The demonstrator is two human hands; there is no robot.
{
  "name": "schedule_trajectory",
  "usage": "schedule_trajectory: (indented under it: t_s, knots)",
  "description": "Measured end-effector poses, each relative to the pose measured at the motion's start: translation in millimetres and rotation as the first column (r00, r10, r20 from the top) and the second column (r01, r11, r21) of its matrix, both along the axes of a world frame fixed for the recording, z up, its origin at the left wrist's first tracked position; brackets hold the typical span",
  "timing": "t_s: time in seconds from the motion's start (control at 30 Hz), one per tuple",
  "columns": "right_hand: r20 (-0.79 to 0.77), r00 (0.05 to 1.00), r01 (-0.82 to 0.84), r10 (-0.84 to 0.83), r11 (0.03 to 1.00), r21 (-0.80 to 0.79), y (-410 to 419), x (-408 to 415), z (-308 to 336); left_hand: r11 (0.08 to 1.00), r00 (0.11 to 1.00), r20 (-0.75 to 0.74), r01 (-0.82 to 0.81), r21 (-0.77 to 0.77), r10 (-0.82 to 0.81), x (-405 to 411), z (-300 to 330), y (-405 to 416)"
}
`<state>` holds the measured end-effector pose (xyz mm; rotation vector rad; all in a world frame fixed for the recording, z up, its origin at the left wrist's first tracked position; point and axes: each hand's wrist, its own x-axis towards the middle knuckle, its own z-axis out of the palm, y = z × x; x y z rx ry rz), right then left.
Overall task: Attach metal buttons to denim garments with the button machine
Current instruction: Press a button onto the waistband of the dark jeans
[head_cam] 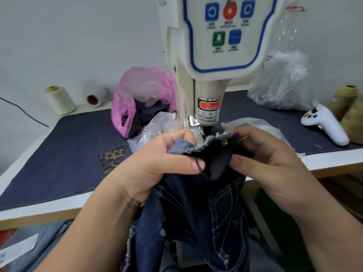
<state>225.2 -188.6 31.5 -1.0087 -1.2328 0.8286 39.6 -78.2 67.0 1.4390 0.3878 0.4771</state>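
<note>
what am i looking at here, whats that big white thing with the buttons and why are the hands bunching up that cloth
This is one picture from a camera worn on a person's head, looking down at their own hands. The tall cream thing is the button machine: its panel has coloured control keys, and the post below it, with a finger warning label, presses metal buttons into cloth. The left hand and the right hand both grip a dark denim garment just in front of that post, holding up its frayed edge, where a small metal button shows. On the denim-covered table lie a pink plastic bag of dark scraps, clear plastic bags, thread cones and a white handheld controller.
</note>
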Motion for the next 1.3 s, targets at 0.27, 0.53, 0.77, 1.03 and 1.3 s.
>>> schedule_trajectory:
  t_s: [0.27, 0.53, 0.77, 1.03, 1.3]
  knots:
    - [0.128, 0.989, 0.081, -0.068, 0.992, -0.097, -8.9, 3.0, 1.0, 0.992, 0.993, -0.069, 0.093, -0.090, -0.100, -16.0, -6.1, 15.3]
    - [0.307, 0.943, 0.146, -0.129, 0.989, -0.032, -2.1, -13.2, 2.9, 0.971, 0.998, -0.038, 0.031, -0.238, -0.041, -8.8, -8.9, -5.9]
    - [0.411, 0.880, 0.247, -0.239, 0.968, 0.034, -4.1, -18.0, 6.0, 0.995, 0.999, -0.043, -0.006, -0.101, 0.002, -2.2, -13.2, -17.8]
    - [0.217, 0.973, 0.120, -0.082, 0.979, -0.168, -17.8, -18.9, -18.3, 0.990, 0.998, 0.057, 0.004, -0.139, 0.004, -3.8, -7.2, -17.3]
    - [-0.130, 0.989, -0.099, 0.068, 0.962, -0.255, -5.1, -17.0, -13.4, 0.989, 0.999, 0.048, 0.022, -0.145, -0.016, -4.4, -13.5, -15.4]
